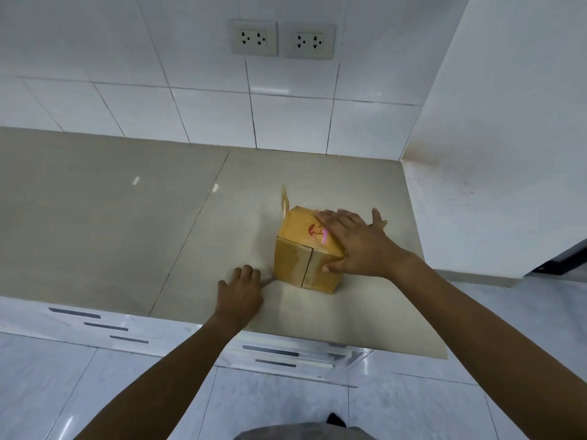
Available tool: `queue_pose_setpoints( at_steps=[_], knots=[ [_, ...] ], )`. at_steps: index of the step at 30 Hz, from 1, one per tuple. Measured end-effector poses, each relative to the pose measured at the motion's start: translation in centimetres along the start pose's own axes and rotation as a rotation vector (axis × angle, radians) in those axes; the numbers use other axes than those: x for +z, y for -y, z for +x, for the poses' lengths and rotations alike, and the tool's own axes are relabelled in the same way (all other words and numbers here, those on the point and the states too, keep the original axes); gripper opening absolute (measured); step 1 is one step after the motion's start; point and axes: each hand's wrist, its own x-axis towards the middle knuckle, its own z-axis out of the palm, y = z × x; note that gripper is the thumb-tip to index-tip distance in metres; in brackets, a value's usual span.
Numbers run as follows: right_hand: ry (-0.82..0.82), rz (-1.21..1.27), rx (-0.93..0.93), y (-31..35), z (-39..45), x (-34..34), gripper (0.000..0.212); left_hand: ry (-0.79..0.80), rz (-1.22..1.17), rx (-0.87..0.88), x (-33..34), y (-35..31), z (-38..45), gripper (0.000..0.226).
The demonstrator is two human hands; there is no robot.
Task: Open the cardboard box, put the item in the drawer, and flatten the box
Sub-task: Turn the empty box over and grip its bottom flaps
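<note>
A small brown cardboard box stands on the beige countertop, right of centre. It has a red round mark and a pink streak on top, and a taped seam runs down its near face. A strip of tape or a flap sticks up at its far left corner. My right hand lies spread over the box's top and right side, thumb on the near face, gripping it. My left hand rests on the counter just left of the box, fingers curled, apart from the box. The drawers sit under the counter's front edge.
A white tiled wall with two power sockets backs the counter. A white side wall closes off the right end. More drawer fronts lie lower left. Pale floor tiles fill the foreground.
</note>
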Motion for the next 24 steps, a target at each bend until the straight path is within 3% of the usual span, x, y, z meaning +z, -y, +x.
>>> queue_pose_setpoints(
  at_steps=[7,9,12,16,19,24],
  knots=[
    [-0.031,0.008,0.034,-0.8,-1.4,-1.2,0.101,0.166,0.021,-0.032,-3.8,2.1,0.9,0.025],
    [-0.02,0.009,0.064,-1.4,-1.9,-1.4,0.101,0.194,-0.165,-0.019,-5.2,3.7,0.7,0.022],
    [-0.019,-0.015,0.069,-1.8,-2.3,-1.2,0.103,-0.022,-0.443,0.126,-8.1,4.9,0.2,0.034],
    [-0.007,-0.06,0.095,-1.8,-1.9,-0.7,0.107,-0.313,-0.163,0.483,-13.5,3.1,0.6,0.047],
    [-0.011,-0.039,0.133,-1.6,-1.6,-0.7,0.108,-0.36,-0.006,0.649,-15.7,2.1,1.8,0.042],
    [0.003,0.022,0.165,-1.5,-1.6,-0.3,0.11,-0.375,0.066,0.738,-15.9,1.9,3.5,0.035]
  ],
)
